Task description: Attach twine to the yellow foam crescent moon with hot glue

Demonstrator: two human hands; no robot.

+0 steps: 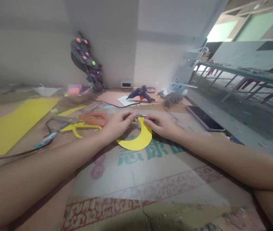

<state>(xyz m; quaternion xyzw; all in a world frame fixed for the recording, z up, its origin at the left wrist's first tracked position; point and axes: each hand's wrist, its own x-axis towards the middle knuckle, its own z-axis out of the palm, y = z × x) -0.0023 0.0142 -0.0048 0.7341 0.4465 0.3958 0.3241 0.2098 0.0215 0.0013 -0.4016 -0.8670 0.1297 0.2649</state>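
Observation:
A yellow crescent cutout (pixel 136 142) curves between my two hands above the printed sheet. My right hand (pixel 161 124) pinches its upper tip from the right, thumb on the yellow surface. Opposite it, my left hand (pixel 124 122) is closed, thumb and fingertips pressed together beside that same tip. A small dark bit shows at the left fingertips, too small to name. Left of my left hand lie orange-and-yellow-handled scissors (pixel 95 120). A blue glue gun (pixel 141 93) rests beyond my hands, its cord running left.
Yellow sheet (pixel 18 125) lies at the left. Grey yarn (pixel 173 98) and a phone (pixel 205 118) are on the right side. Against the wall stands a dark crescent decoration with pompoms (pixel 82 54). A small digital clock (pixel 126 84) sits behind the glue gun.

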